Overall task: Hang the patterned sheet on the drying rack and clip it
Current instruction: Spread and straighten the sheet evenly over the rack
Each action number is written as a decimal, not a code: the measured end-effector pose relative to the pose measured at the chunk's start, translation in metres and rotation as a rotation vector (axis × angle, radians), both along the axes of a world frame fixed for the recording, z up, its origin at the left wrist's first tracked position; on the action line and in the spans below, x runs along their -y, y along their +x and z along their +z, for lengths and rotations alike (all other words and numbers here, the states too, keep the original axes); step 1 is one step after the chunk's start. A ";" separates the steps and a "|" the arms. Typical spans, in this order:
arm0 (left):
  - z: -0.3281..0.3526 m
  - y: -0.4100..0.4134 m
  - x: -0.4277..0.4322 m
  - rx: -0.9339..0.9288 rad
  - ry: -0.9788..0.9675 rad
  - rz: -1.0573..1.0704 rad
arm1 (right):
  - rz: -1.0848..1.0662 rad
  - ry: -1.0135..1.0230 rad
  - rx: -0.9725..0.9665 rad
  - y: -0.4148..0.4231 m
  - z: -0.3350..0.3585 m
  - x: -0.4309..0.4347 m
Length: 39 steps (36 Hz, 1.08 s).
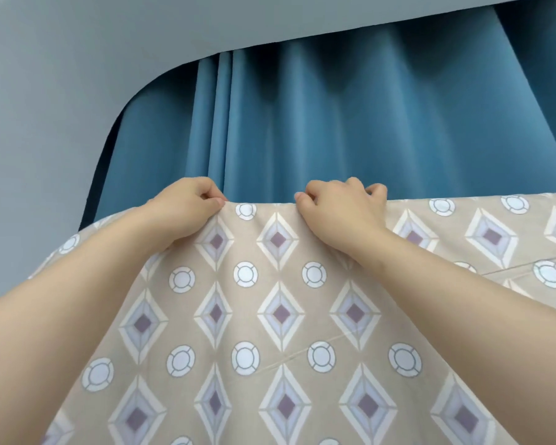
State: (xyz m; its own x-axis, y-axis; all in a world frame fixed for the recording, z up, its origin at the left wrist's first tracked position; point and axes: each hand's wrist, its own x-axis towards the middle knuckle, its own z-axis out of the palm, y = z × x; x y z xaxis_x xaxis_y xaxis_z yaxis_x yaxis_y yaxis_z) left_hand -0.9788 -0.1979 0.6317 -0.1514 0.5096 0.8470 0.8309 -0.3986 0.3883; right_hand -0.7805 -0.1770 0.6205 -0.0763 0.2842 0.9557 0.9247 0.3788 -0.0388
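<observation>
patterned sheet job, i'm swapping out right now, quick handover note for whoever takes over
Hands: the left hand pinches the top fold of the beige fabric sheet with diamond and circle print; the right hand grips the same fold just to its right.
Things: the sheet drapes over a high edge in front of the blue pleated curtain; the rack is hidden beneath it.
Done: the sheet looks hung.
Left: clip it; no clip is in view.
</observation>
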 end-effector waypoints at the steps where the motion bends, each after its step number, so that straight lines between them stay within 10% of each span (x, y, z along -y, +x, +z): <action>1: 0.001 0.000 0.000 -0.011 0.011 0.022 | 0.031 0.000 0.011 -0.004 0.001 0.001; 28: -0.002 -0.065 0.000 -0.296 -0.076 0.059 | 0.033 0.083 0.023 -0.089 -0.006 -0.008; 39: -0.023 -0.131 -0.013 0.144 0.071 -0.152 | 0.013 0.052 0.021 -0.092 -0.006 -0.011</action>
State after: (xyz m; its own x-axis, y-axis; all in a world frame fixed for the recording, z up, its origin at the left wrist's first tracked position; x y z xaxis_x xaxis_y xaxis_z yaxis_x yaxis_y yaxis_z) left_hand -1.1099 -0.1850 0.6085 -0.1998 0.4758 0.8566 0.6969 -0.5455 0.4655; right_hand -0.8723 -0.1657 0.6141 -0.1000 0.2334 0.9672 0.9202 0.3915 0.0007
